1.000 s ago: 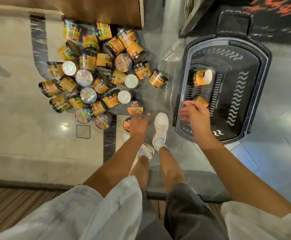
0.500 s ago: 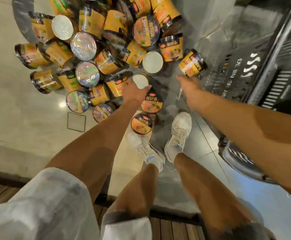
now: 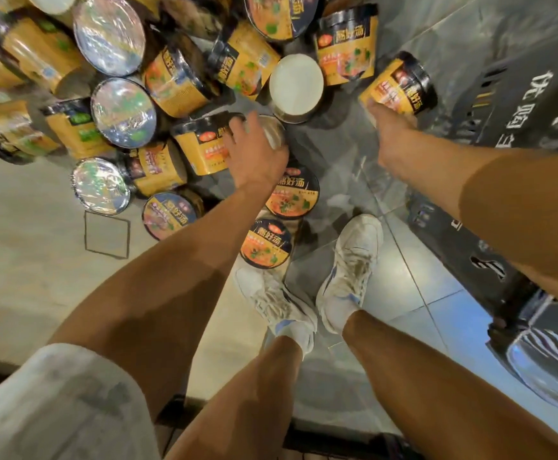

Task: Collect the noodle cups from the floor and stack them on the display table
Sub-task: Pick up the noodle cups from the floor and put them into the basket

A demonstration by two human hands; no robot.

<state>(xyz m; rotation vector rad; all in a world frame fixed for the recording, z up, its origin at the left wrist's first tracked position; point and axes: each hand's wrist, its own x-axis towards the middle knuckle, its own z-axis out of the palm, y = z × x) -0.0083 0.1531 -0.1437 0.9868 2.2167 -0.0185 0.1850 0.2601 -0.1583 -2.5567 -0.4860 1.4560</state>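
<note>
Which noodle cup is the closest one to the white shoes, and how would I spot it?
Start at the two white shoes on the floor and look just beyond the toe of the left one. There stands a noodle cup upright, its round orange lid with a black rim facing up. It sits at the very edge of the pile, nearer the feet than the similar cup by the left wrist.

- The floor point(image 3: 32, 247) on the left is pale beige polished stone with a small dark-outlined square point(image 3: 107, 239) set in it.
- To the right it changes to glossy grey tiles point(image 3: 413, 293) that reflect the light.
- A dark strip point(image 3: 304, 439) runs along the near edge.
</note>
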